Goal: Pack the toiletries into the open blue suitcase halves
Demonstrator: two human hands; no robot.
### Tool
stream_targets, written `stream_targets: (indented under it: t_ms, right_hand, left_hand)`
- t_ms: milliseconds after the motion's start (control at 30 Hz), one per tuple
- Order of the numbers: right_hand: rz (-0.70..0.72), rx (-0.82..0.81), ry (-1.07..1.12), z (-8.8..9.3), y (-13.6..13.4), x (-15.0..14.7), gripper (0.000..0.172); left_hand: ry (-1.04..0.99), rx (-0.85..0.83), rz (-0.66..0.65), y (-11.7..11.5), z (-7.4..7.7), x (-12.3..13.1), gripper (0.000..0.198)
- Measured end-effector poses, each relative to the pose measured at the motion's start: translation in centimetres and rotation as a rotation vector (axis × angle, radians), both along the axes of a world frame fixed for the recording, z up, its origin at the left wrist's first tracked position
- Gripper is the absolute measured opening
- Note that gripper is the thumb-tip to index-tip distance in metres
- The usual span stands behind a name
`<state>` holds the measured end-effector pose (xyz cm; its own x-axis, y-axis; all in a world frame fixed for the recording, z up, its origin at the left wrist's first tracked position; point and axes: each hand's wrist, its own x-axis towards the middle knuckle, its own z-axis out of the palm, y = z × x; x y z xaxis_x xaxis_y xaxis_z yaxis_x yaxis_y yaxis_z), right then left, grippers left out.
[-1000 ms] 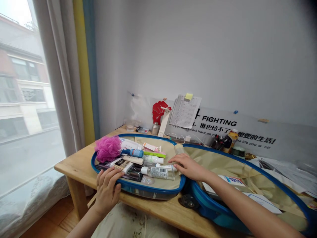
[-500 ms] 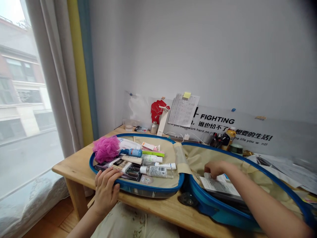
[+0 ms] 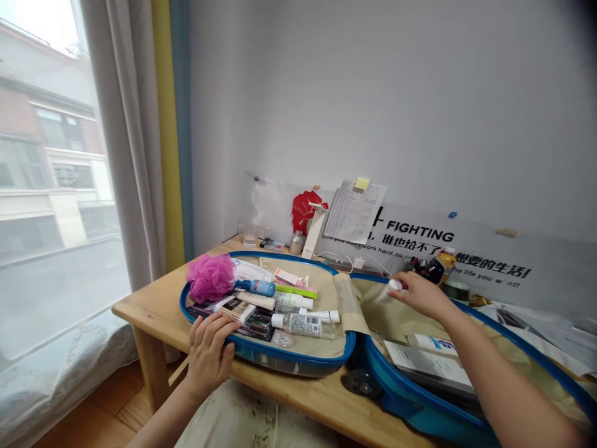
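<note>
An open blue suitcase (image 3: 298, 368) lies on the wooden table, its two halves spread side by side. My left hand (image 3: 209, 348) grips the near rim of the left half, fingers hooked over beside a pack of cotton swabs (image 3: 237, 309). Around them lie a pink bath puff (image 3: 211, 278), a blue bottle (image 3: 262, 287), a clear bottle (image 3: 303, 325) and several tubes. Above the right half, my right hand (image 3: 416, 291) pinches a small white tube (image 3: 387, 290) with a round white cap. Below it are a white box (image 3: 426, 364) and a white-and-blue tube (image 3: 433, 342).
Behind the suitcase stand a white lamp (image 3: 314, 233), a small jar (image 3: 296, 241), a drink bottle (image 3: 446, 264) and a power strip with cables. Papers (image 3: 532, 326) lie at the right. A curtain (image 3: 135, 155) and window are on the left.
My right hand has risen from inside the right half, bringing up the small white tube. The white-and-blue tube beneath now shows more. My left hand stays on the rim; the view has shifted slightly.
</note>
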<state>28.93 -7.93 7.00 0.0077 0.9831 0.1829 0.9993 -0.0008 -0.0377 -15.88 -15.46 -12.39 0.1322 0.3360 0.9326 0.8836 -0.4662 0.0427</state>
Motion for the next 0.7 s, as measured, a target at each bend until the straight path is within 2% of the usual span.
stream_targets:
  t_ms: [100,200,367,467,567,700]
  right_hand:
    - [0.069,0.159,0.307,0.3,0.0,-2.3,0.037]
    - [0.24,0.129,0.543,-0.9,0.0,-6.0,0.034]
    - [0.44,-0.063,0.578,-2.9,-0.5,-13.0,0.028]
    - [0.53,-0.137,0.552,-3.8,-0.9,-16.0,0.029]
    - [0.571,-0.17,0.499,-4.4,-1.0,-17.3,0.029]
    - [0.566,-0.167,0.422,-4.9,-1.1,-17.0,0.022]
  left_hand:
    - [-0.009,0.001,-0.003,-0.1,0.2,0.1,0.03]
    - [-0.005,0.003,0.0,-0.2,0.4,0.1,0.03]
    - [0.003,0.003,0.0,-0.1,0.3,0.1,0.03]
    - [0.004,0.005,0.006,-0.2,0.4,0.1,0.03]
    - [0.009,0.001,-0.001,-0.2,0.5,0.1,0.03]
    - [0.009,0.002,-0.01,-0.2,0.5,0.1,0.029]
